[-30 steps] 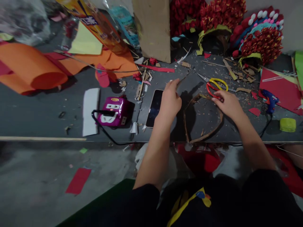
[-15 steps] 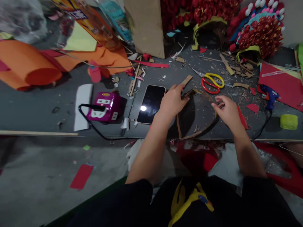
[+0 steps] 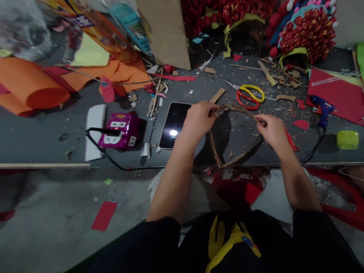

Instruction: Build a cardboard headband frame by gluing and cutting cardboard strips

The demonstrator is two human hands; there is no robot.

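A thin brown cardboard strip frame (image 3: 241,156), bent into a closed loop with a pointed near end, stands at the table's front edge. My left hand (image 3: 200,118) is closed on its upper left side, fingers pinched round the strip. On the upper right side, my right hand (image 3: 269,127) pinches the same frame between thumb and fingers. Just beyond the loop lie scissors (image 3: 250,96) with one yellow and one red handle. A phone (image 3: 174,125) with a dark screen lies left of my left hand, partly covered by it. A short cardboard strip (image 3: 217,95) rests behind that hand.
A purple power socket block (image 3: 122,131) with a black cable sits at left. At right are a blue glue gun (image 3: 322,109) and a yellow-green roll (image 3: 347,140). Orange sheet (image 3: 31,85), a cardboard panel (image 3: 166,34), red decorated pieces (image 3: 308,38) and scattered scraps fill the back.
My right hand has closed on the frame's right side, where its fingers were apart before. My left hand has shifted slightly, and the loop is raised a little. The whole view has shifted slightly.
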